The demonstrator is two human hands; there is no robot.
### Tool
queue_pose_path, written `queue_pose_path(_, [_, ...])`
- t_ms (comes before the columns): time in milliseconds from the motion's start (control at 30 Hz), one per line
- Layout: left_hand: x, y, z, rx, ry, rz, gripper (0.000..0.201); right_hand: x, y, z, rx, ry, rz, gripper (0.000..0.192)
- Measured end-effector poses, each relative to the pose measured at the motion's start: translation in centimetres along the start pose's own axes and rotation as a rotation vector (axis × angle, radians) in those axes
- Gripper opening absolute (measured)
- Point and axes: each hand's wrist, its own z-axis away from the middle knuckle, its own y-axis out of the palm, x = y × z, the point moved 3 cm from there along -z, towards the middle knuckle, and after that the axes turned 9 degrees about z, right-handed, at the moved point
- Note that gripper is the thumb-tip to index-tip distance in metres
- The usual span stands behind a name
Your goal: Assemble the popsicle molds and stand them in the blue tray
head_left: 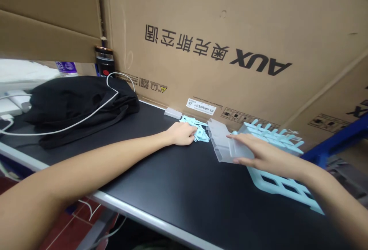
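From the head view, the left hand [182,133] reaches far across a matte black tabletop [178,188], its fingers curled down onto a loose heap of pale blue plastic clips [198,129]. The clips are thin, flat and glossy, with small cut-out loops; some lie under the fingertips, others spill just beyond them toward the cardboard. Whether the fingers actually pinch a clip cannot be told.

The right hand [260,154] lies spread and nearly flat, fingers extended, on a frosted translucent plastic tray [222,144]. The tray is boxy with ribbed, stepped walls and sits just beside the clip heap. Under the palm and wrist lies a pale blue plastic rack [276,183], a rigid lattice of rectangular openings; past the fingers its upright prongs [271,133] stand in rows like comb teeth.

Well left of the left hand, a soft, crumpled black cloth [77,104] rests on the table, a smooth white cable [86,118] looping over it. Behind everything stands a large brown corrugated cardboard box [230,24] with inverted black print.
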Motion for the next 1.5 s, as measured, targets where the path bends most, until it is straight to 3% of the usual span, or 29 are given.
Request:
queue_pose_path(133, [0.0,0.1,-0.1,0.011,-0.017,-0.006,0.015,-1.2,1.9,-0.2,-0.118,-0.055,-0.01,0.07])
queue_pose_path(233, [-0.1,0.2,-0.2,0.013,-0.025,-0.01,0.015,-1.8,2.8,-0.2,-0.148,-0.075,-0.036,0.057])
queue_pose_path(367, [-0.1,0.3,-0.3,0.005,-0.039,-0.019,0.015,-1.7,3.2,0.4,-0.171,-0.08,-0.107,0.039])
queue_pose_path(533, [-0.7,-0.3,0.1,-0.024,-0.007,-0.031,0.012,-1.0,3.3,1.1,-0.222,-0.062,-0.149,0.037])
queue_pose_path(633, [-2.1,-0.4,0.7,-0.039,0.105,-0.012,0.009,-0.9,3.3,1.2,-0.254,-0.073,-0.168,0.029])
queue_pose_path(733, [-4.5,-0.2,1.4,-0.006,0.309,0.081,0.008,-0.6,3.3,1.4,-0.259,-0.088,-0.199,0.019])
queue_pose_path(867, [-7.0,0.3,1.9,0.095,0.485,0.157,0.008,0.3,3.1,1.4,-0.285,-0.149,-0.237,0.026])
queue_pose_path(967, [-7.5,0.5,1.9,0.152,0.543,0.204,0.011,1.0,3.0,1.3,-0.307,-0.176,-0.243,0.032])
queue_pose_path(1233, [-7.0,0.7,1.9,0.167,0.556,0.189,0.029,1.0,3.6,1.3,-0.366,-0.185,-0.24,0.029])
queue_pose_path(1500, [-7.1,0.6,1.8,0.193,0.557,0.207,0.032,0.7,3.3,1.5,-0.392,-0.146,-0.225,0.027])
